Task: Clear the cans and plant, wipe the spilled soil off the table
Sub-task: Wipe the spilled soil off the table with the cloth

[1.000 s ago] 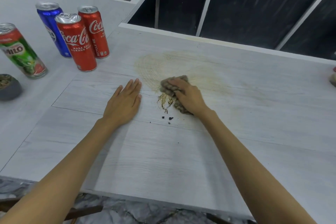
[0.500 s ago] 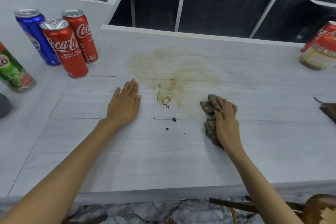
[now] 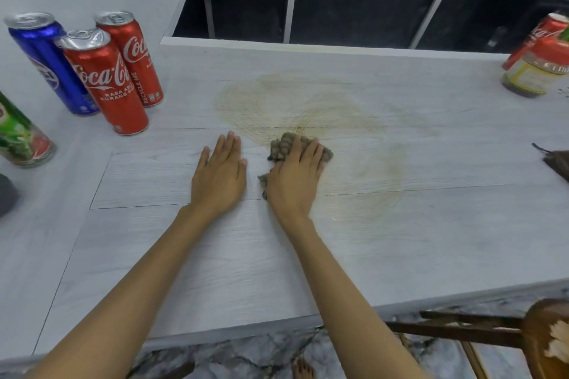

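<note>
Tan soil film [image 3: 292, 101] yet to lift from table [image 3: 400, 240] middle. Cloth [image 3: 281, 144] pressed under flat-fingered right hand [image 3: 294, 181]; left hand [image 3: 220, 178] splayed, gripping nothing. Cans [image 3: 114, 80] already at left edge

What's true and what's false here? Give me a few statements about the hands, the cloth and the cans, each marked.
1. The right hand presses a crumpled brownish-grey cloth onto the pale wood-grain table. True.
2. The left hand grips a can. False: it lies flat on the table, holding nothing.
3. The tall blue metal can lies tipped over. False: it stands upright.
4. A yellowish-brown smear stains the table beyond the cloth. True.
</note>
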`<action>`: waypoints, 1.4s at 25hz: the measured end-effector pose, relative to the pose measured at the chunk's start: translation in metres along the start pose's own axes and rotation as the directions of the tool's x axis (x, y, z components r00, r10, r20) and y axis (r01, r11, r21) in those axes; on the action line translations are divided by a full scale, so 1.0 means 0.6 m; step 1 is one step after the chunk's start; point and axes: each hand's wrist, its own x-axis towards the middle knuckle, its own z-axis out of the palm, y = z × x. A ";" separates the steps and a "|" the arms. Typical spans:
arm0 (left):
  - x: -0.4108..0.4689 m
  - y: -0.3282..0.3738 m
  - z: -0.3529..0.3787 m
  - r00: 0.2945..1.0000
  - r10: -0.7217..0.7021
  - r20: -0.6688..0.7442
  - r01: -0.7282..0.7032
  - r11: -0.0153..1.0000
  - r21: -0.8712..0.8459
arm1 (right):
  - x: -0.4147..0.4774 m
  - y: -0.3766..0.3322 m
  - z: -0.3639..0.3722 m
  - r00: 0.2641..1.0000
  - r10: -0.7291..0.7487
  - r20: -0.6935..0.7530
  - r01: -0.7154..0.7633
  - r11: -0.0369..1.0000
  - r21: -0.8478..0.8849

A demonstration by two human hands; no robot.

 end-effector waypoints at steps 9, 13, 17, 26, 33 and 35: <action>-0.005 0.007 -0.003 0.999 0.000 -0.032 0.002 0.999 0.048 | 0.172 0.052 -0.097 0.993 0.108 -0.052 -0.059 0.816 0.575; -0.003 0.007 -0.001 0.999 -0.013 -0.043 0.015 0.998 0.059 | 0.202 0.067 -0.057 0.986 -0.121 0.111 0.124 0.992 -0.014; -0.001 0.007 0.001 0.998 -0.029 -0.051 0.031 0.999 0.041 | 0.187 0.044 -0.034 0.893 -0.398 0.211 0.394 0.917 0.065; -0.002 0.006 0.000 0.998 -0.036 -0.043 0.037 0.999 0.022 | 0.106 0.086 -0.090 0.668 -0.625 0.404 0.392 0.757 0.523; -0.004 0.009 0.001 0.997 -0.056 -0.059 0.055 0.998 -0.014 | 0.256 0.159 -0.140 0.971 -0.183 0.152 0.127 0.938 0.321; -0.003 0.010 0.000 0.996 -0.062 -0.062 0.061 0.998 -0.019 | 0.263 0.143 -0.108 0.952 -0.258 0.165 0.243 0.964 0.104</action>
